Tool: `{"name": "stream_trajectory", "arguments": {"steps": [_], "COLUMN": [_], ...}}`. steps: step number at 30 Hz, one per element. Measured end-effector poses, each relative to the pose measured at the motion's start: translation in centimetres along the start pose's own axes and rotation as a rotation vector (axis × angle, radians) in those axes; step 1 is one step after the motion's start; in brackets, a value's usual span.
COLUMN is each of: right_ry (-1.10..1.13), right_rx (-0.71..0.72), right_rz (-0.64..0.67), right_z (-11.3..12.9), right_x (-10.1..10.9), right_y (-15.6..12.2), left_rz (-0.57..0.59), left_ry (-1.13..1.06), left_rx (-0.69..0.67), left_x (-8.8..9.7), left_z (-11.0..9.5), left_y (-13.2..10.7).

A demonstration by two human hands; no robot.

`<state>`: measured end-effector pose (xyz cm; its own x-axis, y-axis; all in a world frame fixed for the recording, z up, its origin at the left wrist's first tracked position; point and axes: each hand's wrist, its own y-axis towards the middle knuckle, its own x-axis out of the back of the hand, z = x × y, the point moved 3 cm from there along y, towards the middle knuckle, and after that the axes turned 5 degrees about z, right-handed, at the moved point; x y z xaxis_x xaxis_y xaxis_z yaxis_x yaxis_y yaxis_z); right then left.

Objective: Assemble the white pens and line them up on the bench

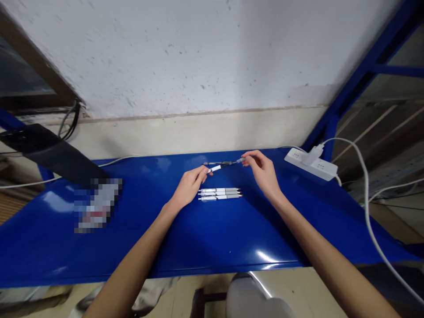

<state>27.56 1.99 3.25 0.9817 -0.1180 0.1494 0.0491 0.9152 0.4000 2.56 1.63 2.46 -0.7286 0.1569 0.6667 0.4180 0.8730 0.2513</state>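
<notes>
A pen point(222, 166) with a white barrel end and a dark clear body is held level above the blue table point(205, 234). My left hand point(190, 185) pinches its white end between thumb and fingers. My right hand point(261, 170) pinches the other end, near the tip. Directly below, three white pens point(219, 194) lie side by side on the table, close to my left hand's fingers.
A white power strip point(309, 163) with a plugged-in charger and white cable sits at the table's back right. A blurred flat object point(97, 205) lies at the left, with a black object point(49, 152) behind it. A wall stands behind; blue shelving frame at the right.
</notes>
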Motion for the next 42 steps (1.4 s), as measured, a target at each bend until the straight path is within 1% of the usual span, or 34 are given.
{"name": "stream_trajectory", "arguments": {"steps": [3,8,13,16,19,25,28,34,42], "right_ry": [-0.045,-0.101,-0.058,-0.009,0.027,0.05,0.062,0.109,0.151], "right_rx": [-0.032,-0.018,-0.026,-0.055,-0.073,-0.088,-0.072,-0.053,-0.07], "right_rz": [0.042,0.166,0.277,0.298,0.25,0.058,-0.005,-0.04,-0.021], "right_z": [0.0,-0.1,-0.2,-0.3,-0.6,-1.3,-1.3,-0.4,0.0], "right_x": [-0.4,-1.6,-2.2,-2.1,-1.6,-0.1,0.6,0.8,0.5], "right_y": [-0.3,-0.9,-1.0,-0.8,-0.5,0.2,0.5,0.4,0.2], "left_rz": [0.007,0.028,0.052,0.067,0.06,-0.01,-0.033,-0.014,0.005], "left_ry": [-0.002,-0.003,-0.005,-0.012,-0.016,-0.033,-0.04,-0.028,-0.031], "left_rx": [-0.002,-0.023,-0.026,-0.029,-0.028,0.008,0.021,0.023,0.014], "left_x": [-0.1,-0.3,-0.3,-0.3,-0.2,0.2,0.2,0.1,0.0], "left_z": [0.0,0.1,-0.2,-0.4,-0.4,0.0,0.2,0.2,0.3], "left_y": [0.0,0.0,0.0,0.0,-0.1,-0.1,0.0,0.0,0.0]}}
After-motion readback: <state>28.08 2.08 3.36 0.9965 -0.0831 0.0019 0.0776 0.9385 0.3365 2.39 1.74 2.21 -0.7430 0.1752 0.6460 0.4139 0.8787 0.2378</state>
